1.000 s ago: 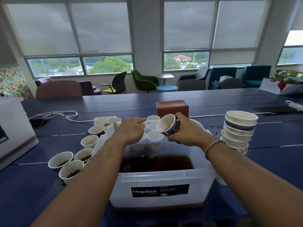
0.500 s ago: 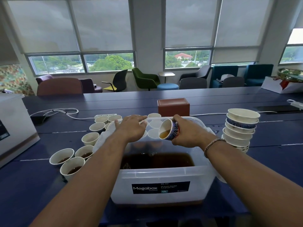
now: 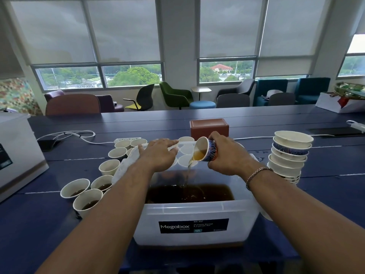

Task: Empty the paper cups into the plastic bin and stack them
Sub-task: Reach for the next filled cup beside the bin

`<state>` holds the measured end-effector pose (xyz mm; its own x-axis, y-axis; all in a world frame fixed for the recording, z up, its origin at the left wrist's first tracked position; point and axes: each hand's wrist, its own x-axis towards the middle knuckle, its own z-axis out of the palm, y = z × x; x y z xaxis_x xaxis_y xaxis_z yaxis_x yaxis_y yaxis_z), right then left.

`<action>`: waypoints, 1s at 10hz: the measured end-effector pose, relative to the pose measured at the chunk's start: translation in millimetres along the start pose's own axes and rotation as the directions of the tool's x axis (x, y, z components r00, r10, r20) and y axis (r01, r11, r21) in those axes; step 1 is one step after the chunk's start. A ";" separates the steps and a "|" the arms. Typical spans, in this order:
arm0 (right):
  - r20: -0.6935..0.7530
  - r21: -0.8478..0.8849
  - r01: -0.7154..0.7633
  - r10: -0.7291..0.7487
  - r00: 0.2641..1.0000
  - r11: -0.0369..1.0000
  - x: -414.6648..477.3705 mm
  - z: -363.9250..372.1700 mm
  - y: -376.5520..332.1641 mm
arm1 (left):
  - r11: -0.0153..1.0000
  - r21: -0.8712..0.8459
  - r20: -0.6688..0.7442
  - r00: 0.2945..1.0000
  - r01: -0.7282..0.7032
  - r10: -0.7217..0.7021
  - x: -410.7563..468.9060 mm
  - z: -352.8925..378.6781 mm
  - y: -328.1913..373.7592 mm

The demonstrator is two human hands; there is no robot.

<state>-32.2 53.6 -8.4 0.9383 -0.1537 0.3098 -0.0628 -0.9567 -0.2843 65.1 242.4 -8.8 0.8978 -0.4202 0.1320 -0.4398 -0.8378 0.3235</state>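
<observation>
A clear plastic bin (image 3: 194,212) with a Megabox label stands in front of me, holding dark brown liquid. My right hand (image 3: 231,155) grips a patterned paper cup (image 3: 205,149) tipped on its side above the bin, and a thin amber stream runs from its rim into the liquid. My left hand (image 3: 158,154) rests with straight fingers on the bin's far rim. Several paper cups (image 3: 87,200) with dark liquid stand on the table to the left. More paper cups (image 3: 185,158) stand behind the bin. A stack of empty cups (image 3: 290,155) rises at the right.
A brown box (image 3: 209,128) sits behind the bin. A white power strip (image 3: 126,139) and cable lie at the back left. A grey appliance (image 3: 17,151) stands at the far left edge. A white box (image 3: 335,103) stands at the far right of the dark blue table (image 3: 325,194).
My right hand has tilted the patterned cup further over the bin, and the liquid now pours out. My left hand stays on the far rim, fingers stretched out more.
</observation>
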 end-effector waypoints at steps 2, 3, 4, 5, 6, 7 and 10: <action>-0.115 -0.056 -0.004 -0.003 0.993 0.998 1.0 -2.8 1.1 | 1.000 0.012 0.012 1.000 0.005 -0.005 -1.0 -1.0 1.7; -0.138 -0.083 -0.004 -0.007 0.990 0.997 1.7 -2.5 1.1 | 1.000 0.018 0.011 1.000 0.008 -0.008 -0.8 -1.0 1.7; -0.160 -0.094 -0.007 -0.009 0.987 0.996 2.7 -2.4 1.2 | 1.000 0.015 0.010 1.000 0.008 -0.008 -1.2 -0.9 1.6; -0.174 -0.097 -0.011 -0.006 0.985 0.995 2.8 -2.0 1.3 | 1.000 0.016 0.006 1.000 0.004 -0.004 -1.4 -0.9 1.8; -0.177 -0.113 -0.014 -0.006 0.984 0.994 3.0 -2.4 0.8 | 1.000 0.017 0.005 1.000 0.002 -0.002 -1.0 -0.5 1.1; -0.181 -0.138 -0.016 -0.009 0.984 0.990 3.1 -2.6 0.7 | 1.000 0.014 0.003 1.000 -0.002 0.002 -0.4 0.0 -0.2; -0.193 -0.176 -0.010 -0.024 0.981 0.984 2.1 -4.4 -1.9 | 1.000 0.001 -0.001 1.000 -0.005 0.005 1.3 1.6 -1.7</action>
<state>-31.5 54.1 -3.2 0.8564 -0.1752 0.4856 -0.1312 -0.9836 -0.1236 67.0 242.8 -10.7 0.8958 -0.4236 0.1346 -0.4439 -0.8363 0.3219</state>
